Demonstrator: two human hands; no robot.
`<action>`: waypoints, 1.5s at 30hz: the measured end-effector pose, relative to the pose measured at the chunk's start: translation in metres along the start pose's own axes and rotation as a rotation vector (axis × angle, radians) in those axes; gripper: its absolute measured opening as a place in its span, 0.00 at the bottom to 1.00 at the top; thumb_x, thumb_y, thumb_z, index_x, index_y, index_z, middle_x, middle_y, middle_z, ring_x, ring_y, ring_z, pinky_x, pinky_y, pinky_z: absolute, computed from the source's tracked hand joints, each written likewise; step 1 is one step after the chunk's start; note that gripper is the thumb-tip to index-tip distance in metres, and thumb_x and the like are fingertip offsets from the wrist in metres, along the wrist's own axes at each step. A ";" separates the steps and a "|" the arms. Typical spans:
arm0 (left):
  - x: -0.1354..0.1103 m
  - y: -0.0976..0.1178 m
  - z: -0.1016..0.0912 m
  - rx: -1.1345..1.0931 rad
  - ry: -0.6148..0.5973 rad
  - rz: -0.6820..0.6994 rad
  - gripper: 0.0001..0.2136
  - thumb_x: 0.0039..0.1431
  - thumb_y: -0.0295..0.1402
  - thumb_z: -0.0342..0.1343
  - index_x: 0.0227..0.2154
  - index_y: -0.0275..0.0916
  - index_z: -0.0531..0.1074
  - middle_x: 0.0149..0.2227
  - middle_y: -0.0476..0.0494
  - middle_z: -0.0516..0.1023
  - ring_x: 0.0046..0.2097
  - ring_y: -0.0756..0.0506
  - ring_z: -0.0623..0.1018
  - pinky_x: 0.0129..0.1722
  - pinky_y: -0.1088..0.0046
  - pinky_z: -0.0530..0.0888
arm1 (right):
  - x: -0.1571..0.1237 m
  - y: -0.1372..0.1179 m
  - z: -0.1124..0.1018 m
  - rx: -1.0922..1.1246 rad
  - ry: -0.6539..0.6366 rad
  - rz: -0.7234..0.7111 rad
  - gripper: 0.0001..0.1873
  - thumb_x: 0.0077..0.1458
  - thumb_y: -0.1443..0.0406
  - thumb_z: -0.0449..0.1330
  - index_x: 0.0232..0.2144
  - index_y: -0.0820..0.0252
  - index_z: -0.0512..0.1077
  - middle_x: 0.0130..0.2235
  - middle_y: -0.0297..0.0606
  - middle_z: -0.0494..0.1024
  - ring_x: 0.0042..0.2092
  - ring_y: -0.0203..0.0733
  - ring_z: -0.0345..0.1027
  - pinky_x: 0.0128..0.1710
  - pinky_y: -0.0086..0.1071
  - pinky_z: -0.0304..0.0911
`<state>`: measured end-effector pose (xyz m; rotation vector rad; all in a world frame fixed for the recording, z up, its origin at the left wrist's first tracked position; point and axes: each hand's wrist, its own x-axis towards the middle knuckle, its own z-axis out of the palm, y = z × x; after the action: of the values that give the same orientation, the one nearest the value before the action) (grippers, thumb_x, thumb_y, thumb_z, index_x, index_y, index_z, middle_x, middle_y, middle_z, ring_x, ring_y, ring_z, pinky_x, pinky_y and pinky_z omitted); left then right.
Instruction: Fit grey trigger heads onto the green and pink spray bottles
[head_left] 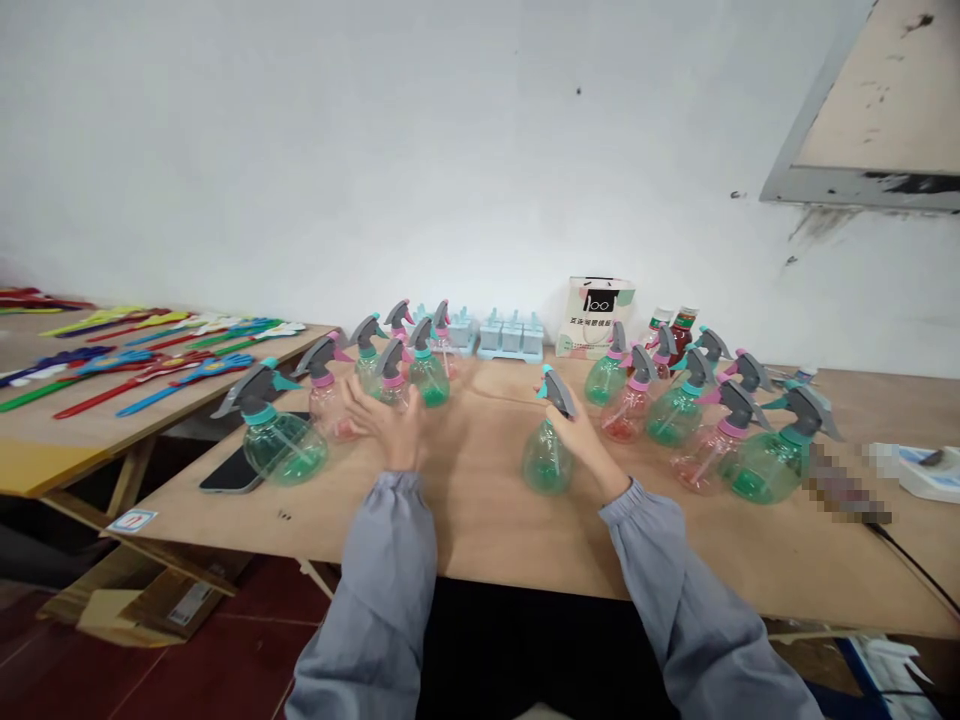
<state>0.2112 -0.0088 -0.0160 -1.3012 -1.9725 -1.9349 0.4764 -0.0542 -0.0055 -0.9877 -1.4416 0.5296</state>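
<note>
My right hand (581,430) is closed round the neck and grey trigger head of a green spray bottle (547,462), which stands upright at the middle of the table. My left hand (390,425) has its fingers apart, in front of a group of green and pink spray bottles. Nearest to it is a pink spray bottle (324,405); I cannot tell if the fingertips touch it. A larger green spray bottle (285,447) stands further left. To the right of my right hand is another group, with a pink spray bottle (624,412) closest.
Pale blue ice-pop moulds (511,338) and a printed paper bag (595,318) stand by the wall. A phone (231,474) lies at the left. Colourful hand-shaped plastic sticks (187,375) cover the left table. A white tray (930,480) and a black cable (911,562) are far right.
</note>
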 end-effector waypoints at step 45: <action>-0.065 0.027 0.004 0.096 -0.681 0.324 0.26 0.60 0.50 0.57 0.54 0.39 0.65 0.53 0.34 0.74 0.57 0.34 0.71 0.55 0.55 0.63 | 0.031 -0.046 0.010 0.704 -0.109 0.355 0.11 0.33 0.65 0.58 0.27 0.54 0.69 0.29 0.33 0.80 0.34 0.44 0.75 0.31 0.33 0.69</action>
<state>0.2708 -0.0422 -0.0347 -2.2960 -1.8740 -1.3314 0.4584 -0.0513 0.0477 -0.6418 -1.0406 1.2654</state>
